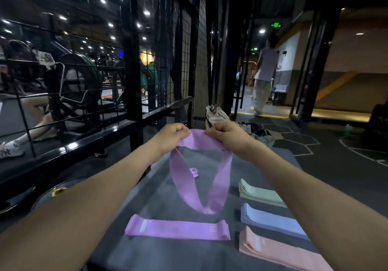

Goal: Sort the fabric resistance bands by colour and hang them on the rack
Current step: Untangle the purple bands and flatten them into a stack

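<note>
My left hand (171, 135) and my right hand (227, 134) each pinch the top edge of a purple fabric band (197, 178), which hangs down as a loop above a grey mat (159, 197). A second purple band (177, 229) lies flat on the mat below it. To the right lie three flat stacks: green bands (259, 194), blue bands (270, 221) and pink bands (275, 249). A small purple piece (193, 172) shows through the loop. The black rack rail (117, 130) and wire grid stand just left of my hands.
A beige bag (216, 115) and loose clothes lie on the floor beyond the mat. A person (264, 75) walks in the doorway at the back right. Behind the grid at left sit gym machines and a seated person's legs (33, 128). A dark weight plate (56, 193) lies at lower left.
</note>
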Action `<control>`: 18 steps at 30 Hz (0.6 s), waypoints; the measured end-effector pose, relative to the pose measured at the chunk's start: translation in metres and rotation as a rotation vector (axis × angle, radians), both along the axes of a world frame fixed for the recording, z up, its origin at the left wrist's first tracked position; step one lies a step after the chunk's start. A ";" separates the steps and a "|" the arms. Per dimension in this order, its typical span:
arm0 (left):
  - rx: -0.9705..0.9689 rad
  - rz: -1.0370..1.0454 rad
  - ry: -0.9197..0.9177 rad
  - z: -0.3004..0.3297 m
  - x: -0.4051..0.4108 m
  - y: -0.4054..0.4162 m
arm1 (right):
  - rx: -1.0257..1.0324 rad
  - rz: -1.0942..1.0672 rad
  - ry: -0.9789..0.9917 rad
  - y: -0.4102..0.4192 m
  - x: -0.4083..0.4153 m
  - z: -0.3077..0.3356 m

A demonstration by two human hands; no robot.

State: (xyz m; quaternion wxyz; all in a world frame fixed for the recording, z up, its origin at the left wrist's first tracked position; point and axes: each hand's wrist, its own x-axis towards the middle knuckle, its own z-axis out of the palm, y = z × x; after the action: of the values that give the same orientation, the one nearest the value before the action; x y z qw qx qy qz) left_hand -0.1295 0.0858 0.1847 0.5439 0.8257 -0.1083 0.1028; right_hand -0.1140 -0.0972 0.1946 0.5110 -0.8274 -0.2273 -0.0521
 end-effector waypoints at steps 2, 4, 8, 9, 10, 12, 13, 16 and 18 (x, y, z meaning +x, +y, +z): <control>-0.037 -0.029 0.063 -0.001 -0.009 0.000 | -0.032 -0.012 0.011 -0.006 -0.005 -0.006; -0.105 -0.060 0.117 -0.005 -0.016 0.001 | -0.125 -0.052 -0.003 -0.014 -0.009 -0.011; -0.336 -0.075 0.225 -0.014 -0.020 0.006 | -0.173 -0.112 -0.012 -0.027 -0.016 -0.021; -0.395 -0.084 0.242 -0.014 -0.021 0.006 | -0.181 -0.111 -0.018 -0.027 -0.017 -0.022; -0.451 -0.099 0.248 -0.015 -0.021 0.005 | -0.189 -0.105 -0.028 -0.026 -0.019 -0.023; -0.512 -0.126 0.246 -0.013 -0.024 -0.001 | -0.200 -0.093 -0.071 -0.021 -0.023 -0.022; -0.519 -0.132 0.242 -0.013 -0.025 -0.005 | -0.183 -0.087 -0.090 -0.017 -0.025 -0.020; -0.505 -0.149 0.226 -0.010 -0.026 -0.019 | -0.076 -0.008 -0.075 -0.003 -0.031 -0.013; -0.514 -0.139 0.201 -0.009 -0.024 -0.025 | -0.075 0.007 -0.110 0.005 -0.034 -0.008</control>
State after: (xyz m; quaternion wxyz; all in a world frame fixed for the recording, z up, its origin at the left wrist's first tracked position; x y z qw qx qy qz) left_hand -0.1533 0.0610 0.1761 0.7494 0.6572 -0.0806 0.0069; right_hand -0.1481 -0.0922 0.1864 0.4667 -0.8409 -0.2598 -0.0871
